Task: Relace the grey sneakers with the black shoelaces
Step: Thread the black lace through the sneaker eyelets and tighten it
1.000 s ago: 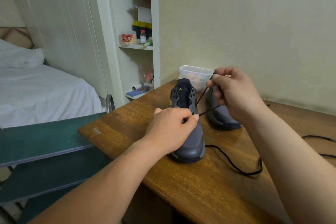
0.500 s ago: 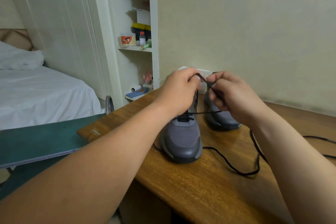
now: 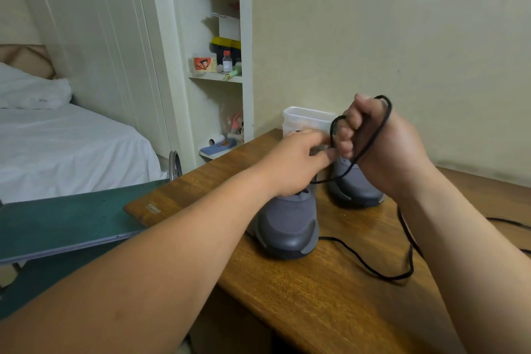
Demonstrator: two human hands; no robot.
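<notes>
The near sneaker (image 3: 287, 221) stands toe toward you beneath your left hand, and the far sneaker (image 3: 356, 187) sits just behind your right hand. Your right hand (image 3: 382, 149) is fisted round the black shoelace (image 3: 373, 135) and raised above the shoes, probably to draw slack up through an eyelet. The lace loops over its knuckles and trails onto the wood. Your left hand (image 3: 296, 161) reaches to the near shoe's throat, likely guiding the lace. Its fingertips blur, so I cannot tell whether they pinch. The wooden bench (image 3: 330, 296) meets a pale wall (image 3: 402, 37). A bed (image 3: 71, 146) lies at left, then a shelf (image 3: 215, 77) of small items and a clear plastic tub (image 3: 304, 121).
</notes>
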